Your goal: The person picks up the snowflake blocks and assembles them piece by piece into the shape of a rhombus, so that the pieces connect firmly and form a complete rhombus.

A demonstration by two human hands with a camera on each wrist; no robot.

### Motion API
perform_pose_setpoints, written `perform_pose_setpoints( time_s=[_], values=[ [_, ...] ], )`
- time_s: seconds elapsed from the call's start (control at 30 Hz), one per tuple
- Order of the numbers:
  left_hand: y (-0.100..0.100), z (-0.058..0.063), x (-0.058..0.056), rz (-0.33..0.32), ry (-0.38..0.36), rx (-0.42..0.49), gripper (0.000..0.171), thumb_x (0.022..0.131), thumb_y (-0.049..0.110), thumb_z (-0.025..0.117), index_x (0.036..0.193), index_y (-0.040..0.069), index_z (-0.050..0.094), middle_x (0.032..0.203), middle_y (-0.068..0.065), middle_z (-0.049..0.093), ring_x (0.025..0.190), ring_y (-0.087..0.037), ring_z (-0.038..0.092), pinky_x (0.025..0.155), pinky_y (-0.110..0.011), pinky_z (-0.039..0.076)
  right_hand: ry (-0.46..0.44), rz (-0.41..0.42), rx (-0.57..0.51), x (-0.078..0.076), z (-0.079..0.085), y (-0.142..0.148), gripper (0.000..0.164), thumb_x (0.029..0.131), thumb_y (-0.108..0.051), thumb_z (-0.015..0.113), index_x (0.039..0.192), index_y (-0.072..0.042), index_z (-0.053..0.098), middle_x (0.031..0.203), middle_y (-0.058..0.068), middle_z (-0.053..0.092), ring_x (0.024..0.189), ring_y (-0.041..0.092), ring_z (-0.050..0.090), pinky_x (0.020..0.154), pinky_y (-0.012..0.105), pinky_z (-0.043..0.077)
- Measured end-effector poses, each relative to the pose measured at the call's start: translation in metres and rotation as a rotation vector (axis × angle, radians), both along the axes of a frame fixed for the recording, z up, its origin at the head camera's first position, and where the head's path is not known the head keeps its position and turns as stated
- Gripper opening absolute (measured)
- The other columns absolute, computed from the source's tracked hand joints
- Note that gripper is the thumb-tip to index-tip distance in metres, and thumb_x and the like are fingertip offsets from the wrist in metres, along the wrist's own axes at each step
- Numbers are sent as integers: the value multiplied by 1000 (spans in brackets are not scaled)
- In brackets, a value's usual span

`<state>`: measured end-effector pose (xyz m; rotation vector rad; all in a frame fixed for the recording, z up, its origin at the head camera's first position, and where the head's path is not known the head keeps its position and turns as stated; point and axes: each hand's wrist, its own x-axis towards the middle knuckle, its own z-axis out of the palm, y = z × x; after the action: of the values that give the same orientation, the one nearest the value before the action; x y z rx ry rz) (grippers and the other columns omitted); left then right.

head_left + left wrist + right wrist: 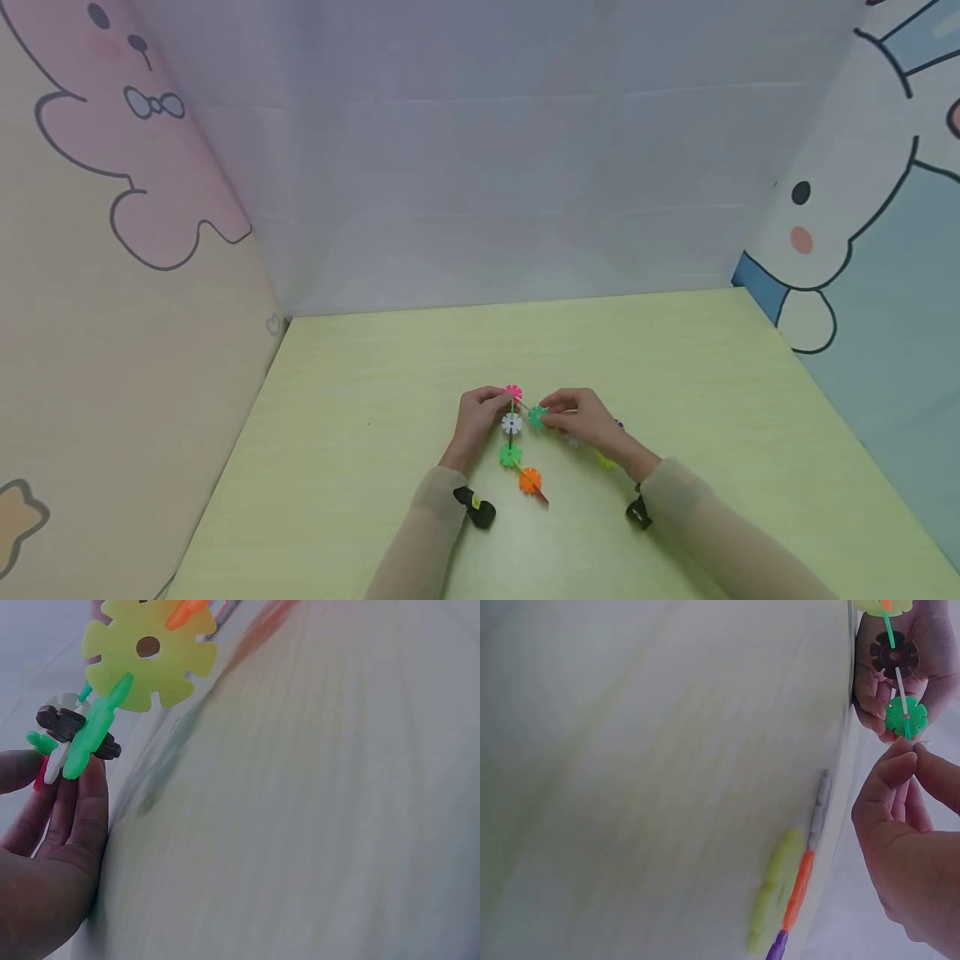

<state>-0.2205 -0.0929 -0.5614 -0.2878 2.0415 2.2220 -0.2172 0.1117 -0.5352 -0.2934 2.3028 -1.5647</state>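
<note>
Disc chain [512,423] around mid-table, well apart from every edge — notched pieces linked, running from the left hand [476,419] back toward the person, orange disc [529,481] near the tail. Left hand pinches the far end; right hand [588,419] pinches a green disc [536,417] just beside it, can't tell if joined. Yellow disc [776,892] lies on the table [337,433] near the right wrist. Wide tabletop both sides — far edge meets white cloth [487,208].
</note>
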Motion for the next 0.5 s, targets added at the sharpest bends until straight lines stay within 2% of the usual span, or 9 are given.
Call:
perform_pose_setpoints(
  time_s=[0.27,0.43,0.5],
  values=[
    [3,33,16,-9,24,-29,20,90,8,65,95,-11,67,86,-14,68,74,-20,66,76,-35,52,-8,-2,1,-2,0,-1,19,88,-13,71,105,-5,69,89,7,66,81,21,63,69,35,53],
    [2,32,15,-12,27,-27,19,90,8,65,95,-11,68,85,-13,68,73,-19,66,75,-35,53,0,-2,-2,-2,0,-4,20,87,-13,71,105,-4,68,89,7,66,80,21,62,68,35,53],
    [1,23,11,-16,19,-22,20,90,8,66,95,-11,68,85,-13,68,73,-20,66,75,-36,53,1,-5,0,-2,-1,-4,20,87,-12,71,105,-4,68,89,6,66,80,20,63,68,35,53]
  ],
)
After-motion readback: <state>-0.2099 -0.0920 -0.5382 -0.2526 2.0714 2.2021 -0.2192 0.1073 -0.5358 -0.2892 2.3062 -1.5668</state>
